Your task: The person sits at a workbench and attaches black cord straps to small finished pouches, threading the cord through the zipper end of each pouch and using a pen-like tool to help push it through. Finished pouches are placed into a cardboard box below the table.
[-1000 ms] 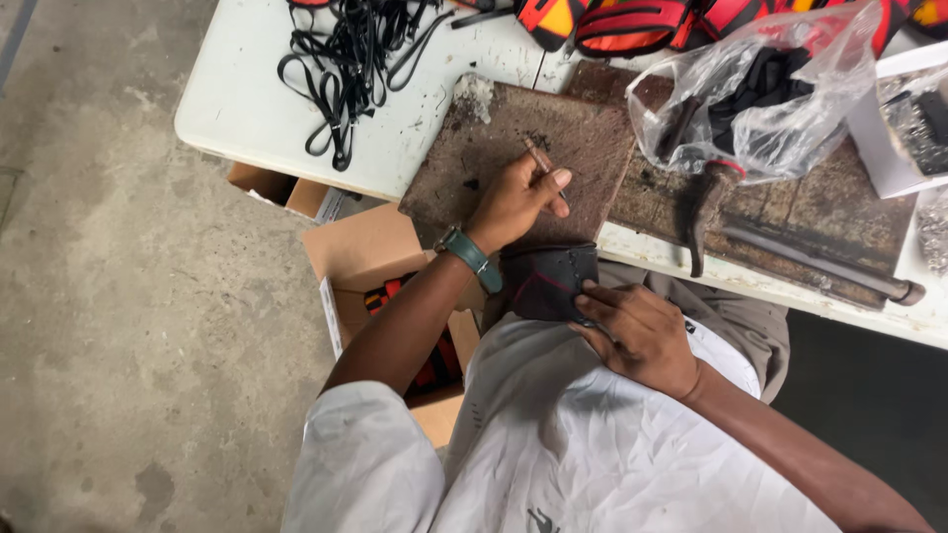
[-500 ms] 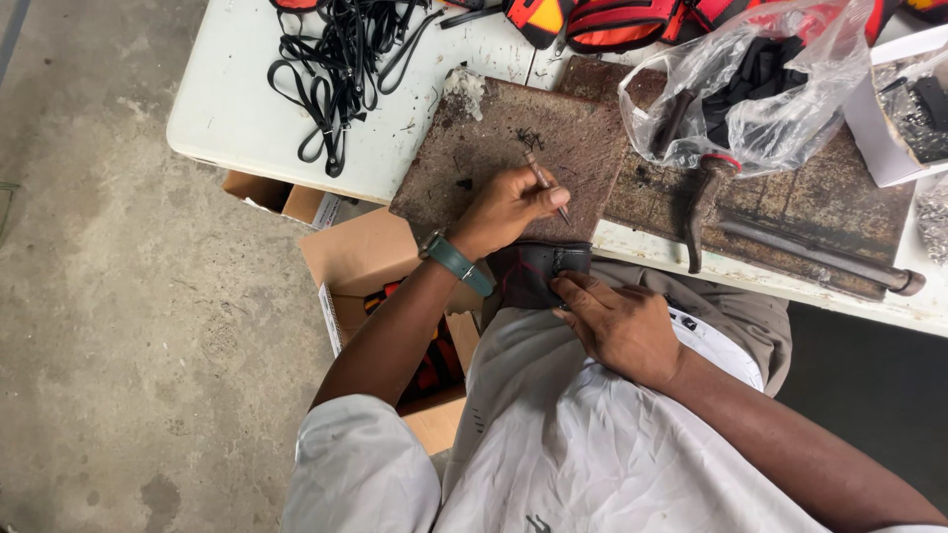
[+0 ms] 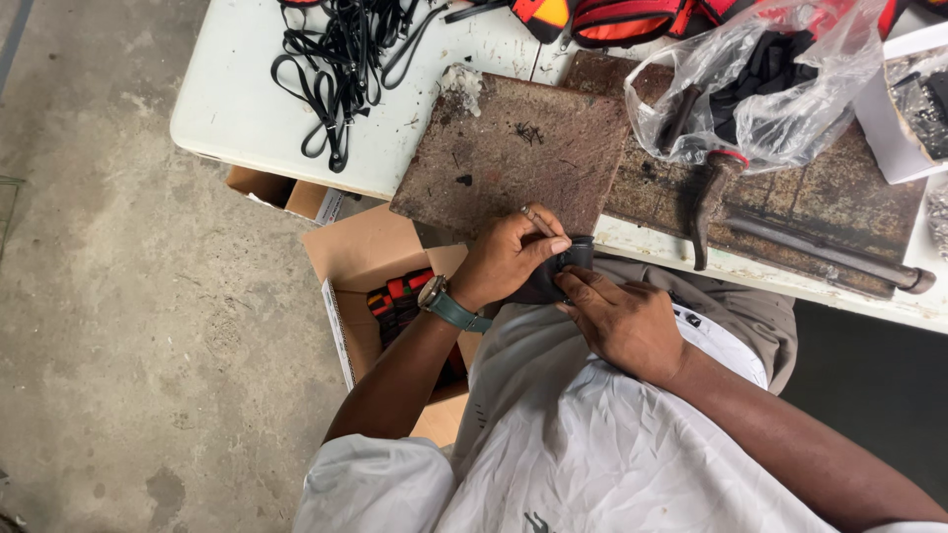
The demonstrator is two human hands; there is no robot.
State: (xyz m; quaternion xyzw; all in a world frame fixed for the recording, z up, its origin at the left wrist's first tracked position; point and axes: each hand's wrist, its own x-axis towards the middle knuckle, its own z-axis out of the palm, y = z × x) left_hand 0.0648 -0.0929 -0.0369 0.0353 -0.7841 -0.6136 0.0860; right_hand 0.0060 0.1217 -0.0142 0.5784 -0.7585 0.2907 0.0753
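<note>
Bare concrete floor lies below a white table, seen from above. Fingers of the left hand are curled together and clamped on a small black leather piece, which sits at the table's near edge, just above the person's lap; a thin pale object shows between the upper fingers, though its kind cannot be told from this view. Fingers of the right hand are pressed together, their tips touching the same black piece from below and to the right. A watch with a teal strap sits on the left wrist. Just beyond the left hand rests a rusty brown slab, and beside it a second, longer rusty plate carrying a hammer and a metal rod. A clear plastic bag of dark items lies over that plate's far edge. Black straps are heaped at the far left of the table. An open cardboard box holding red and black items stands on the floor under the left forearm.
</note>
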